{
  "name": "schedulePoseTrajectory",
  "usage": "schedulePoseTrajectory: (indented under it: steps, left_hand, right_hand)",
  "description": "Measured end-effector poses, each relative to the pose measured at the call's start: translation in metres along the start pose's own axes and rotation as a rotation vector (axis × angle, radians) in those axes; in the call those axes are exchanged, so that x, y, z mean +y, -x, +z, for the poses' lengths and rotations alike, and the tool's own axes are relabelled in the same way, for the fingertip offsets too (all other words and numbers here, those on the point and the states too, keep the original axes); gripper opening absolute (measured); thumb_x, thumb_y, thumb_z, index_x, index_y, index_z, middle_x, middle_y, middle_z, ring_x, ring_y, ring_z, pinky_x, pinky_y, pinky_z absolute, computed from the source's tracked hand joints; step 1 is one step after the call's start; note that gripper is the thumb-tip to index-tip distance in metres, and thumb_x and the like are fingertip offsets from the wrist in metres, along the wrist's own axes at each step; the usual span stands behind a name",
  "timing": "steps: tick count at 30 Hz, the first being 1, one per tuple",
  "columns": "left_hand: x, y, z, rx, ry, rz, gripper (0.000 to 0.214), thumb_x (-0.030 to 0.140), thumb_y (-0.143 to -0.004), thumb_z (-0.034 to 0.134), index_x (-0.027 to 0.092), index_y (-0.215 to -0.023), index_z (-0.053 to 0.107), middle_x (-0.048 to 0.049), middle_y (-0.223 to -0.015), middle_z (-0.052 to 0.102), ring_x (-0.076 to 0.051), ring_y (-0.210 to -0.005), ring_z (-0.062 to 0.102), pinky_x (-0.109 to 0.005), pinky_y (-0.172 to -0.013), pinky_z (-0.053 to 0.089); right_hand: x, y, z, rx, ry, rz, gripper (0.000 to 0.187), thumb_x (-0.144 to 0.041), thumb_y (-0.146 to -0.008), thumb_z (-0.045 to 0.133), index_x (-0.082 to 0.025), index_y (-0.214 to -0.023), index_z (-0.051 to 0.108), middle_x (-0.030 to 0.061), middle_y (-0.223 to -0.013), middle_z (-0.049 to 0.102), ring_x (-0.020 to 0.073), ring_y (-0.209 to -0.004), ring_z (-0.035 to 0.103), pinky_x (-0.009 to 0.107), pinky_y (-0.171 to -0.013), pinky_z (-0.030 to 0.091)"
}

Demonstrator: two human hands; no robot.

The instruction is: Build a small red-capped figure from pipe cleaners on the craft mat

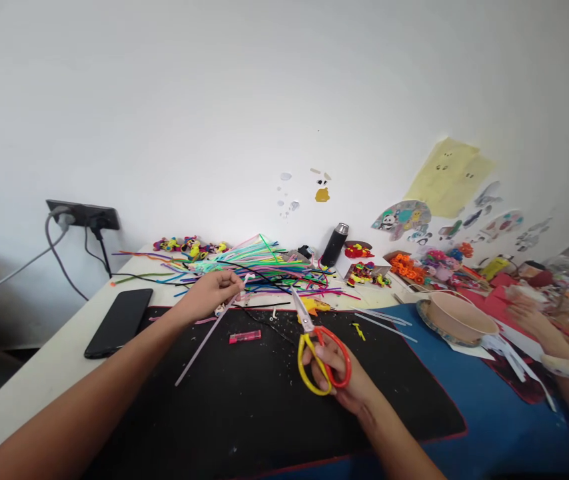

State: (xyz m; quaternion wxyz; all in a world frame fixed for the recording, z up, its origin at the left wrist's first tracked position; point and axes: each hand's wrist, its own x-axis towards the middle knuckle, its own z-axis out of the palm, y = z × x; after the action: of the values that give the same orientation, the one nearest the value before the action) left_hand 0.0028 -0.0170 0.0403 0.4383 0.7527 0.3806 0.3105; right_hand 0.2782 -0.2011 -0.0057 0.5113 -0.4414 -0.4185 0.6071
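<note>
Left hand: thumb and fingers pinch the upper part of a pale strip, which slants down over the black mat; whether its lower end touches the mat I cannot tell. Right hand: fingers curled through the red and yellow handles of the scissors, the blades pressed together and pointing up and away, apart from the strip.

Containers. A white box stands near the wall, red pieces on top and small multicoloured figures at its front. A black flask leans beside it, its contents hidden. A round bowl sits to the right; I cannot make out anything in it. A small pink case lies on the mat between the hands, contents not legible.

Edges and room. The mat's surface shows between the two forearms and toward the near side; its red border meets the blue cover at right. A heap of coloured stems bounds the far side, just beyond the left hand. A phone lies left of the left forearm. At far right, another person's blurred hand works among red sheets.
</note>
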Motion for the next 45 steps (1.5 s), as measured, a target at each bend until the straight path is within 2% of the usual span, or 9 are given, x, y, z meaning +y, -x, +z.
schedulePoseTrajectory:
  steps: [6, 9, 12, 17, 23, 30, 32, 38, 45]
  left_hand:
    - [-0.014, -0.006, -0.017, 0.120, -0.081, 0.059, 0.037, 0.058, -0.087, 0.059, 0.021, -0.084, 0.062, 0.0018, -0.070, 0.060, -0.018, -0.069, 0.058, -0.028, -0.068, 0.046]
    - [-0.018, -0.008, -0.032, 0.246, -0.181, 0.045, 0.037, 0.057, -0.090, 0.054, 0.021, -0.084, 0.061, 0.0009, -0.074, 0.059, -0.018, -0.069, 0.054, -0.029, -0.069, 0.043]
    - [-0.020, -0.011, -0.043, 0.336, -0.263, -0.011, 0.035, 0.054, -0.091, 0.052, 0.021, -0.084, 0.061, 0.0007, -0.072, 0.057, -0.019, -0.069, 0.051, -0.029, -0.066, 0.039]
    - [-0.027, -0.016, -0.045, 0.434, -0.353, -0.044, 0.032, 0.051, -0.089, 0.053, 0.021, -0.083, 0.061, -0.0003, -0.072, 0.059, -0.020, -0.071, 0.052, -0.029, -0.066, 0.039]
    - [-0.029, -0.016, -0.034, 0.522, -0.438, 0.018, 0.025, 0.044, -0.092, 0.054, 0.022, -0.082, 0.062, -0.0023, -0.082, 0.067, -0.020, -0.078, 0.056, -0.030, -0.073, 0.043]
    - [-0.026, -0.015, -0.032, 0.558, -0.439, 0.056, 0.022, 0.041, -0.094, 0.055, 0.021, -0.085, 0.063, -0.0010, -0.079, 0.064, -0.018, -0.075, 0.056, -0.030, -0.070, 0.041]
    - [-0.024, -0.014, -0.032, 0.550, -0.432, 0.059, 0.022, 0.041, -0.094, 0.055, 0.021, -0.087, 0.063, -0.0004, -0.078, 0.063, -0.018, -0.074, 0.055, -0.030, -0.070, 0.040]
    - [-0.013, -0.010, -0.029, 0.511, -0.427, 0.061, 0.027, 0.045, -0.093, 0.055, 0.021, -0.084, 0.063, -0.0009, -0.079, 0.064, -0.018, -0.074, 0.055, -0.030, -0.070, 0.040]
    - [-0.005, -0.008, -0.022, 0.429, -0.430, 0.074, 0.030, 0.046, -0.093, 0.055, 0.021, -0.078, 0.060, 0.0007, -0.074, 0.060, -0.017, -0.070, 0.053, -0.029, -0.066, 0.038]
  right_hand:
    - [0.021, -0.074, 0.030, -0.086, -0.241, 0.004, 0.043, -0.047, -0.080, 0.083, -0.022, -0.106, 0.059, 0.0003, -0.083, 0.070, 0.0035, -0.038, 0.039, 0.019, -0.036, 0.018]
    - [0.003, -0.102, 0.043, -0.114, -0.272, -0.056, 0.045, -0.059, -0.080, 0.079, -0.020, -0.092, 0.060, -0.0005, -0.076, 0.066, 0.0024, -0.038, 0.030, 0.020, -0.039, 0.019]
    - [-0.014, -0.128, 0.056, -0.173, -0.254, -0.098, 0.056, -0.072, -0.084, 0.067, -0.021, -0.105, 0.065, -0.0011, -0.072, 0.064, 0.0041, -0.035, 0.028, 0.023, -0.038, 0.018]
    - [0.001, -0.157, 0.065, -0.271, -0.279, -0.058, 0.068, -0.078, -0.085, 0.062, -0.019, -0.118, 0.065, -0.0047, -0.061, 0.059, 0.0059, -0.032, 0.033, 0.022, -0.035, 0.023]
    - [0.023, -0.151, 0.053, -0.325, -0.177, -0.024, 0.070, -0.081, -0.089, 0.055, -0.016, -0.116, 0.065, 0.0009, -0.058, 0.067, 0.0126, -0.037, 0.054, 0.020, -0.036, 0.034]
    - [0.021, -0.139, 0.062, -0.543, -0.127, 0.021, 0.079, -0.086, -0.080, 0.059, -0.020, -0.124, 0.059, 0.0112, -0.089, 0.079, 0.0223, -0.071, 0.077, 0.027, -0.061, 0.056]
    - [0.022, -0.139, 0.064, -0.562, -0.122, 0.031, 0.082, -0.087, -0.078, 0.061, -0.021, -0.125, 0.059, 0.0114, -0.094, 0.078, 0.0234, -0.077, 0.078, 0.031, -0.069, 0.059]
    - [0.018, -0.135, 0.063, -0.422, 0.062, -0.049, 0.062, -0.072, -0.093, 0.058, -0.016, -0.119, 0.063, 0.0048, -0.078, 0.072, 0.0136, -0.049, 0.065, 0.021, -0.046, 0.047]
    - [0.013, -0.132, 0.070, -0.327, 0.120, -0.049, 0.059, -0.070, -0.091, 0.062, -0.016, -0.113, 0.066, 0.0008, -0.068, 0.067, 0.0119, -0.041, 0.058, 0.022, -0.041, 0.044]
